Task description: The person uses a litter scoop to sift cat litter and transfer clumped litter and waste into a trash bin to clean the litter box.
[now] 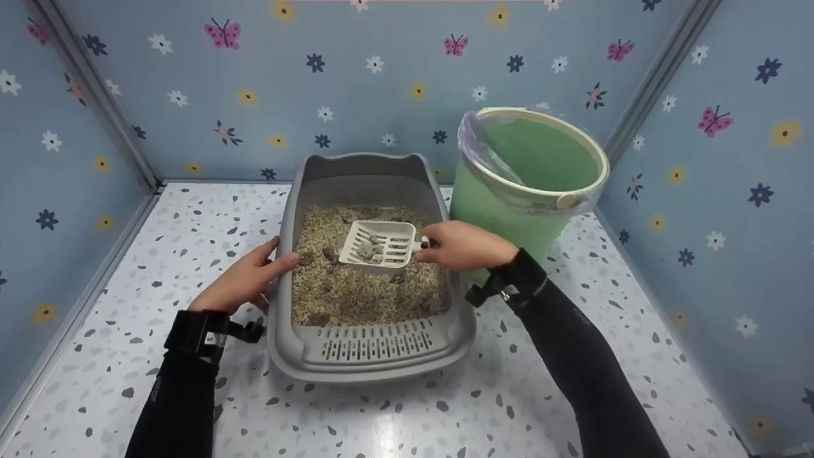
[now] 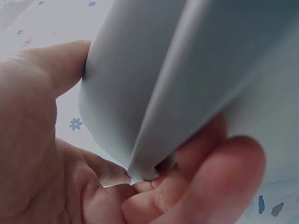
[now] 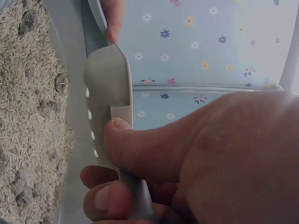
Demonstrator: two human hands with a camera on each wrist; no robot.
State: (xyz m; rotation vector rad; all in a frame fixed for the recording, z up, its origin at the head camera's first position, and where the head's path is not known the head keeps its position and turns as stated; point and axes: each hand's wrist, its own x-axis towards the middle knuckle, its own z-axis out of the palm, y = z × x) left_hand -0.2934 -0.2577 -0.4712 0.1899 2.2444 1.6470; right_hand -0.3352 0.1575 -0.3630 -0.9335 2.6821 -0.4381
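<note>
A grey litter box [image 1: 375,369] sits on the speckled surface, holding pale brown pellet litter [image 1: 369,292] with darker clumps. My left hand [image 1: 245,280] grips its left rim; the left wrist view shows fingers curled beneath the rim [image 2: 163,79] and the thumb against the wall. In my right hand [image 1: 467,245] is the handle of a cream slotted litter scoop [image 1: 397,245], held level over the litter with several greyish clumps [image 1: 369,247] on it. The right wrist view shows the thumb [image 3: 135,144] pressing on top of the scoop's handle, fingers curled below.
A green bin [image 1: 496,203] with a cream rim stands right behind my right hand, beside the box. A translucent purple bag [image 1: 477,146] lines it. Blue flowered panels [image 1: 381,95] enclose the terrazzo-patterned surface [image 1: 210,222] at the back and sides.
</note>
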